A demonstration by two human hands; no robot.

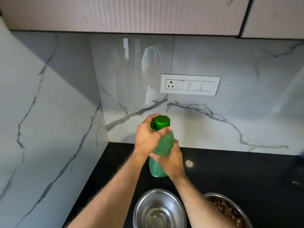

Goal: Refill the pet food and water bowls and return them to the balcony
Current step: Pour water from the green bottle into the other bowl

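A green plastic bottle (165, 143) with a green cap (162, 122) stands upright on the black counter (230, 171). My left hand (147, 137) wraps the bottle's neck just below the cap. My right hand (172, 160) grips the bottle's body lower down. In front of the bottle, at the bottom edge, sits a steel bowl (158, 209) with a shiny inside that seems to hold some clear water. To its right a second steel bowl (227, 209) holds brown pet food pellets, partly hidden by my right forearm.
Marble-patterned walls close the corner at the left and back. A white switch and socket plate (190, 85) is fixed on the back wall. Cabinets (131, 14) hang overhead. A small pale spot (189, 163) lies on the counter right of the bottle.
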